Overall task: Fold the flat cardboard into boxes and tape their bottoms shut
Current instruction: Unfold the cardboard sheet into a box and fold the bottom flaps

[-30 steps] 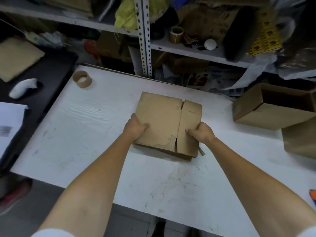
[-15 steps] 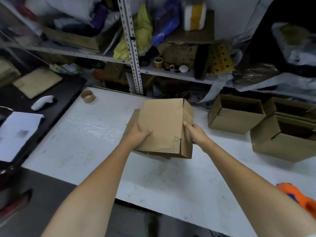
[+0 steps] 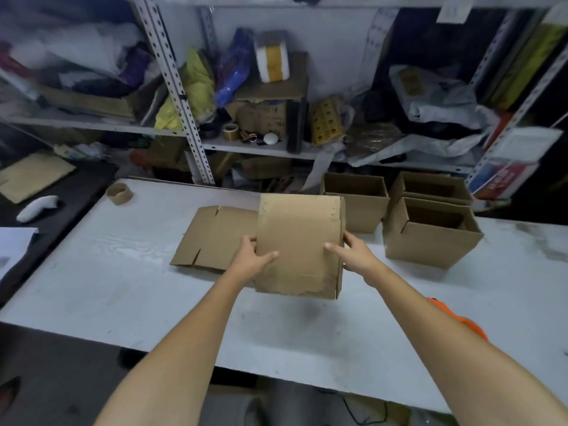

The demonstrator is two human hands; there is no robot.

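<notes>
I hold a brown cardboard box (image 3: pixel 299 241) above the white table (image 3: pixel 123 287), lifted and tilted so one broad side faces me. My left hand (image 3: pixel 252 259) grips its left edge with the thumb on the front. My right hand (image 3: pixel 353 253) clasps its right edge. A flat cardboard blank (image 3: pixel 215 238) with cut flap slots lies on the table just left of and behind the box. A cardboard tape core (image 3: pixel 119 193) sits at the table's far left corner.
Three open folded boxes stand at the back right: one (image 3: pixel 362 204), another (image 3: pixel 430 186) and a nearer one (image 3: pixel 430 238). An orange object (image 3: pixel 461 321) peeks out behind my right forearm. Cluttered metal shelves (image 3: pixel 184 118) rise behind the table. A dark side surface (image 3: pixel 61 192) lies left.
The box was lifted off the table and turned upright in both hands, uncovering the flat blank beneath. My view tilted up, bringing the folded boxes at the right into sight.
</notes>
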